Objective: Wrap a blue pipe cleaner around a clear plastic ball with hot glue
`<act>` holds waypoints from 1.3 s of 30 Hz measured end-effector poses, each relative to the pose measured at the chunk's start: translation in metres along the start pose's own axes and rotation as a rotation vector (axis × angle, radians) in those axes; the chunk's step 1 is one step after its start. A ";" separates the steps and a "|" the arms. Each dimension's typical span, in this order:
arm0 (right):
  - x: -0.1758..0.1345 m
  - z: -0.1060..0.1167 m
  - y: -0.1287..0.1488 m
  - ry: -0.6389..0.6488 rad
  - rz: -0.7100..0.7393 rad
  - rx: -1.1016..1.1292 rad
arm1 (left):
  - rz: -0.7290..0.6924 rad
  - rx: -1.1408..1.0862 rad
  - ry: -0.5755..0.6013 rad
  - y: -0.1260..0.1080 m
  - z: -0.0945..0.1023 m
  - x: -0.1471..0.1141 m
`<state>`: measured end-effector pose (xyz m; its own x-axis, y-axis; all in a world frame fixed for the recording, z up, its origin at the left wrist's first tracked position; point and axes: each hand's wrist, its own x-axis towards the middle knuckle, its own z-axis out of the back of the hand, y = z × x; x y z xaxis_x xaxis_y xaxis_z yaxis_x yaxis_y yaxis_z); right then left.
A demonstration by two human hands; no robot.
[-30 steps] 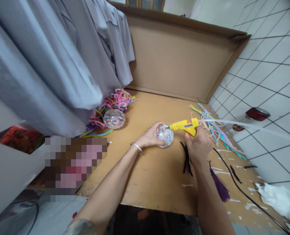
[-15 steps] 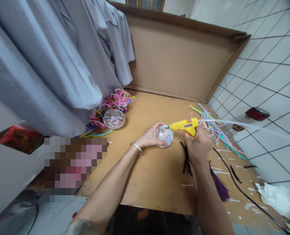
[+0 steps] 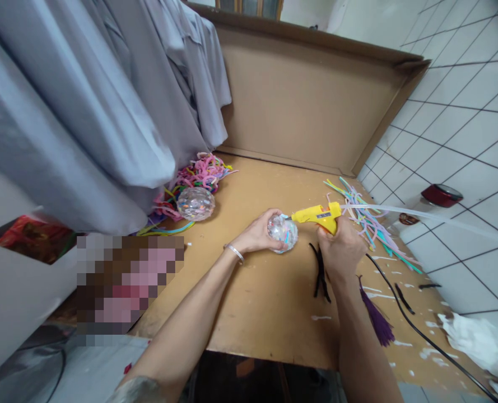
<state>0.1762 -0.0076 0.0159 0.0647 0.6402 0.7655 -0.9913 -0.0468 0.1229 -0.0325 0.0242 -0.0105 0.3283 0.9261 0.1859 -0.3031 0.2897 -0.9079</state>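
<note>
My left hand (image 3: 262, 234) is closed around a clear, faceted ball (image 3: 283, 235) with coloured bits on it, held over the brown table. In my right hand (image 3: 341, 246) is a yellow glue gun (image 3: 316, 216), gripped by its handle. Its nozzle points left and meets the top of the ball, or nearly so; I cannot tell if it touches. A long clear glue stick (image 3: 383, 208) sticks out of the gun's back. Below the gun, black fuzzy strips (image 3: 319, 274) lie on the table. Beside my right forearm is a purple tassel (image 3: 377, 316).
A second clear ball (image 3: 195, 204) sits by a heap of pink pipe cleaners (image 3: 206, 172). Pastel pipe cleaners (image 3: 366, 221) lie at the right. A black cord (image 3: 404, 313) crosses past glue blobs and white tissue (image 3: 479, 341). Cardboard (image 3: 307, 101) stands behind; grey cloth (image 3: 106, 101) hangs left.
</note>
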 end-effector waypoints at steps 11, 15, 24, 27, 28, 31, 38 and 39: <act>0.000 -0.001 0.000 0.009 0.014 -0.005 | -0.004 -0.013 -0.007 0.001 -0.001 0.000; 0.000 -0.002 -0.001 -0.013 0.022 -0.008 | -0.011 -0.018 -0.003 0.001 -0.001 0.000; 0.000 -0.001 -0.003 -0.049 0.046 0.017 | -0.010 -0.016 0.003 0.001 0.000 0.001; 0.000 -0.001 -0.002 -0.049 0.044 0.014 | -0.011 -0.014 0.003 0.002 -0.001 0.001; 0.000 -0.001 -0.002 -0.046 0.038 0.015 | -0.008 -0.013 0.005 0.002 -0.001 0.001; 0.000 -0.001 -0.002 -0.030 0.020 0.039 | -0.001 -0.009 0.006 0.002 -0.001 0.001; 0.000 -0.003 -0.001 0.047 -0.087 0.108 | 0.003 -0.015 0.008 0.000 0.000 0.000; 0.001 -0.004 -0.001 0.066 -0.111 0.115 | 0.004 -0.016 0.006 -0.001 0.000 0.000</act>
<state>0.1772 -0.0041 0.0142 0.1620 0.6952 0.7003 -0.9586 -0.0574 0.2788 -0.0322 0.0240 -0.0100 0.3327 0.9256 0.1803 -0.2901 0.2824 -0.9144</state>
